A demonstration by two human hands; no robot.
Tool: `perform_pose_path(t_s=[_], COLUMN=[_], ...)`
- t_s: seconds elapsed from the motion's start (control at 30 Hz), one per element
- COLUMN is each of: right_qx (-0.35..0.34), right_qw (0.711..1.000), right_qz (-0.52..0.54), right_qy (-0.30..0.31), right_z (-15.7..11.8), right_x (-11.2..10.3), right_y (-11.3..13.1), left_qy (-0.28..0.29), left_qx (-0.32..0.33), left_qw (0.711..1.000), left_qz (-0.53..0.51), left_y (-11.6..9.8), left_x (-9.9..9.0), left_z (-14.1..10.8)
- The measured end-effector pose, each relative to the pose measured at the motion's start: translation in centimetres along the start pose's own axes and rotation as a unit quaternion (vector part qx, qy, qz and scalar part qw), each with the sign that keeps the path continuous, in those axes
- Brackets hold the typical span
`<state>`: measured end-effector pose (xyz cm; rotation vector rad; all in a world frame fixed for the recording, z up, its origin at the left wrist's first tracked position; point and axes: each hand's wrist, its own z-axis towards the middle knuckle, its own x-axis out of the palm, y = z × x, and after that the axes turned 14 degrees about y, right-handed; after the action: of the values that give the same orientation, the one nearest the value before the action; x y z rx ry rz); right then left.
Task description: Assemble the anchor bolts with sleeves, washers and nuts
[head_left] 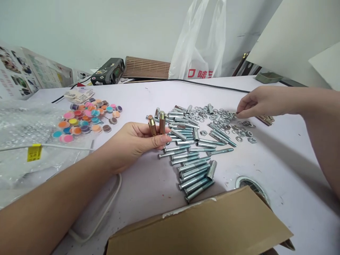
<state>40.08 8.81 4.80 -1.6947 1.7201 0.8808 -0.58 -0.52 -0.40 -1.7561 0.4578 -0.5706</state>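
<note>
Two brass-coloured metal pieces (162, 122) stand upright between the thumb and fingers of my left hand (140, 138), over the left edge of the pile of silvery bolts and sleeves (192, 166). My right hand (255, 102) is at the right end of the washers and nuts (220, 117), its thumb and fingertips pressed together. Whatever lies between those fingertips is too small and hidden to name. Partly behind my right hand, more brass-coloured pieces (266, 120) lie on the white table (292, 152).
An open cardboard box (196, 226) fills the near edge. Coloured discs (85, 118), bubble wrap (23, 131) and a white cable (106, 209) lie left. A white plastic bag (199, 46), a black cable (207, 85) and a dark case (107, 72) are at the back.
</note>
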Motion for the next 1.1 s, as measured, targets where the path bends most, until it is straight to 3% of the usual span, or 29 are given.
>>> perform_pose_path(t_s=[0.1, 0.4, 0.6, 0.77, 0.83, 0.97, 1.1], right_qx=[0.001, 0.017, -0.085, -0.077, -0.104, -0.209, -0.372], right_qw=[0.999, 0.999, 0.992, 0.99, 0.988, 0.973, 0.917], right_qz=[0.017, 0.021, 0.038, 0.023, 0.029, 0.084, 0.093], right_qy=[0.046, 0.043, 0.091, 0.113, 0.113, 0.053, -0.111], right_z=[-0.5, -2.3, -2.6, -1.7, -1.8, -4.0, -6.9], right_x=[0.3, -0.2, 0.2, 0.8, 0.6, -0.4, -0.8], right_y=[1.2, 1.4, 2.8, 3.2, 2.7, 3.8, 9.9], left_qy=[-0.013, -0.031, -0.047, -0.048, -0.041, -0.015, 0.025], left_qx=[-0.025, -0.053, -0.07, -0.064, -0.053, -0.05, -0.045], left_qw=[1.0, 0.997, 0.995, 0.996, 0.996, 0.995, 0.991], left_qz=[0.006, 0.04, 0.046, 0.046, 0.056, 0.09, 0.124], left_y=[0.0, 0.7, 0.3, 0.2, 0.2, 0.1, -0.1], left_x=[-0.1, -1.1, -0.5, -0.4, -0.4, -0.4, -0.4], left_z=[0.0, -0.1, 0.1, 0.0, -0.1, -0.1, -0.2])
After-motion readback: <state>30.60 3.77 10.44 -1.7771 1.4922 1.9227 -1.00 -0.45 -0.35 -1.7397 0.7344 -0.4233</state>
